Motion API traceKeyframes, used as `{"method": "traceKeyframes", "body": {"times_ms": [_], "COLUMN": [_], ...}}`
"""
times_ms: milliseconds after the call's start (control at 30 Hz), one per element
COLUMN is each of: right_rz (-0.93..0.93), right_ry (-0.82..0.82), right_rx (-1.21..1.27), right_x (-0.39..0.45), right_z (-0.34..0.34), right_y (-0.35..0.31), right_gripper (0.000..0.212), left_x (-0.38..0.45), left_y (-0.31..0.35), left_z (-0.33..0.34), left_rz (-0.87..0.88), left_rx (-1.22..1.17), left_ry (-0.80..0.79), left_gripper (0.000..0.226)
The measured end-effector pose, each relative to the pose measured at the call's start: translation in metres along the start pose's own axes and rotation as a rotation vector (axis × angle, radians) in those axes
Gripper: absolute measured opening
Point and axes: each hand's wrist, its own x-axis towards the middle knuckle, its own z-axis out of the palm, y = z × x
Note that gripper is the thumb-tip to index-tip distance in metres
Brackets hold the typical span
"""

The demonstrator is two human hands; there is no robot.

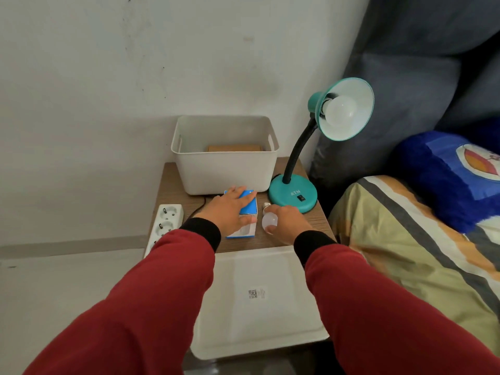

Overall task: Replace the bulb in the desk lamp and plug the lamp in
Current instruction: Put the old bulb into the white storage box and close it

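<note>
"ATN" lettering on lamp base [292, 197]

Bedroom: bed [405, 239], bedside table [319, 228].

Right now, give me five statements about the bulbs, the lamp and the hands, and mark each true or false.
1. A bulb sits in the teal desk lamp shade. True.
2. The right hand grips the loose bulb lying on the table. True.
3. The left hand holds a plug. False: it rests flat on the blue bulb box.
4. The white bin stands right of the lamp. False: it stands left of it.
5. The power strip lies at the table's left edge. True.
</note>
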Motion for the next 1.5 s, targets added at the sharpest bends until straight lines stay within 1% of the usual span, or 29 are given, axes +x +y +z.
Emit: {"method": "traceKeyframes", "body": {"times_ms": [133,200,300,400,533,667,800,900,1000,1167,1267,1400,1500], "right_rz": [-0.008,-0.047,-0.117,-0.144,-0.157,-0.154,-0.149,-0.130,-0.101,-0.058,-0.026,-0.026,-0.025], "right_ry": [0.008,0.033,0.101,0.164,0.183,0.163,0.116,0.088,0.068,0.075,0.061,0.057,0.042], "right_rx": [-0.055,-0.098,-0.128,-0.127,-0.152,-0.072,0.016,0.029,0.032,-0.028,-0.026,-0.047,-0.045], "right_x": [-0.006,-0.013,-0.022,-0.017,0.011,0.056,0.100,0.126,0.146,0.164,0.171,0.174,0.171], "right_z": [-0.037,-0.065,-0.111,-0.148,-0.169,-0.163,-0.145,-0.132,-0.121,-0.105,-0.097,-0.096,-0.099], "right_y": [-0.007,-0.013,-0.025,-0.042,-0.070,-0.093,-0.100,-0.099,-0.094,-0.088,-0.086,-0.085,-0.086], "right_gripper": [0.053,0.053,0.050,0.050,0.050,0.051,0.046,0.044,0.043,0.040,0.043,0.043,0.048], "left_x": [-0.005,-0.007,-0.009,-0.009,0.000,0.030,0.073,0.100,0.118,0.130,0.135,0.138,0.134], "left_y": [-0.003,-0.005,-0.011,-0.020,-0.036,-0.056,-0.077,-0.090,-0.097,-0.103,-0.105,-0.104,-0.101], "left_z": [-0.022,-0.041,-0.077,-0.114,-0.150,-0.160,-0.144,-0.126,-0.113,-0.104,-0.101,-0.097,-0.100], "left_rz": [-0.022,-0.032,-0.025,-0.058,-0.155,-0.219,-0.239,-0.264,-0.259,-0.284,-0.292,-0.300,-0.312], "left_rx": [-0.062,-0.103,-0.092,-0.111,-0.077,-0.073,-0.086,-0.109,-0.088,-0.039,-0.021,0.000,0.019], "left_ry": [0.054,0.135,0.274,0.338,0.303,0.225,0.183,0.128,0.090,0.065,0.058,0.034,0.029], "left_gripper": [0.069,0.067,0.063,0.063,0.065,0.068,0.073,0.078,0.077,0.069,0.065,0.063,0.061]}}
